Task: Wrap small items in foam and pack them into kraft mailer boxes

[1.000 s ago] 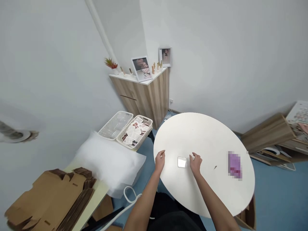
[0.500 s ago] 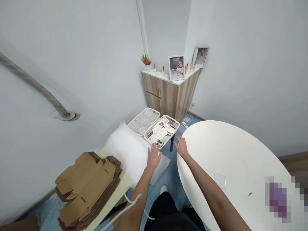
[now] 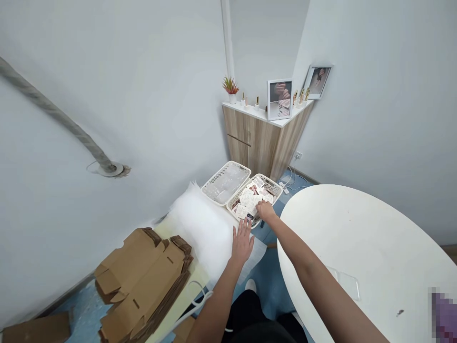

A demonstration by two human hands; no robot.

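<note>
My right hand (image 3: 266, 210) sits at the near rim of a white mesh plastic basket (image 3: 273, 182) and reaches over the printed paper cards (image 3: 252, 197) inside it. Its fingers are bunched, and I cannot tell whether they hold a card. My left hand (image 3: 242, 242) hangs just in front of that basket, fingers spread, holding nothing, above a pile of white padding (image 3: 202, 228). A second mesh basket (image 3: 221, 172) with clear plastic pieces stands beside the first. A clear plastic piece (image 3: 344, 282) lies on the round white table (image 3: 357, 228) to my right.
Flattened brown cardboard boxes (image 3: 143, 281) are stacked on a pale board at the lower left. Behind the baskets stands a wooden cabinet (image 3: 257, 138) with framed pictures and small bottles on top. A blurred purple object (image 3: 442, 317) lies at the table's edge.
My view has swung left, away from the table. Both hands have left the clear plastic piece on the table and moved to the baskets, with my right hand now over the cards.
</note>
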